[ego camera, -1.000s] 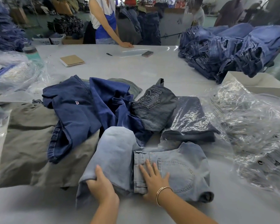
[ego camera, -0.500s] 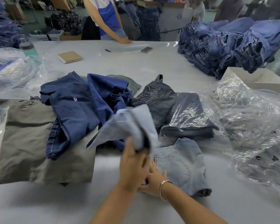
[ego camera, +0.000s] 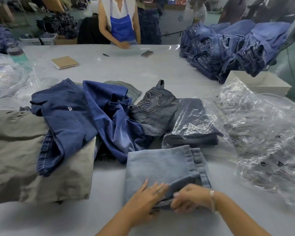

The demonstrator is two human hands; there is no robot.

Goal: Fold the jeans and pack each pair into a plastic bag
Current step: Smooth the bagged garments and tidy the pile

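- A wide pale grey bench (ego camera: 143,70) in a garment workshop carries everything; at its far edge stands a person in a blue apron (ego camera: 122,28).
- The light blue jeans (ego camera: 162,167) lie folded into a compact block at the near edge of the bench, straight ahead of the wearer. Their long axis runs from the wearer away towards the far side, with the stacked hems along the right edge.
- The left hand (ego camera: 146,196) rests flat on the near part of the light blue jeans, fingers straight and spread, its grip apart.
- The right hand (ego camera: 189,198) is at the near right corner of the light blue jeans, its grip clamped on the folded edge, fingers curled round the cloth.
- Just beyond the light blue jeans lies a bagged dark pair (ego camera: 192,126) in clear plastic; to their right, a heap of empty plastic bags (ego camera: 266,133).
- Left of the light blue jeans, dark blue jeans (ego camera: 78,120) sprawl over an olive garment (ego camera: 15,150).
- Far beyond them to the right rises a stack of denim (ego camera: 228,48).
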